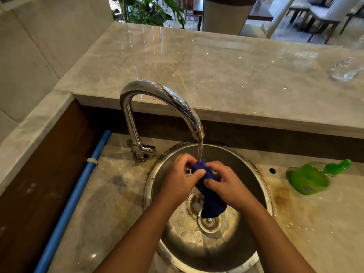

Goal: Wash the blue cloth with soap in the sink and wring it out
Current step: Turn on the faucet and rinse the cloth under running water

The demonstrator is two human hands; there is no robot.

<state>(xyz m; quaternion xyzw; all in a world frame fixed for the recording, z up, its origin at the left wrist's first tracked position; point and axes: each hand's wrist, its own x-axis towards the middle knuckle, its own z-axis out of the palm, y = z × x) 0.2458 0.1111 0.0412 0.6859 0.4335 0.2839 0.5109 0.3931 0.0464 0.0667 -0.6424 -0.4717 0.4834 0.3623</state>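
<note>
The blue cloth [211, 201] hangs bunched over the round steel sink [157, 186], its top end under the water that runs from the chrome tap [157, 93]. My left hand [182, 178] grips the cloth's upper end, thumb across it. My right hand [226, 184] holds the cloth just beside it, fingers curled round the fabric. The cloth's lower end dangles above the drain [208, 221]. A green soap bottle [311, 178] lies on its side on the counter to the right of the sink.
A raised marble ledge [216, 71] runs behind the sink, with a clear glass vessel [346, 67] at its right end. A blue pipe [78, 194] runs along the left. Rust stains ring the sink rim. Plants and chairs stand beyond the ledge.
</note>
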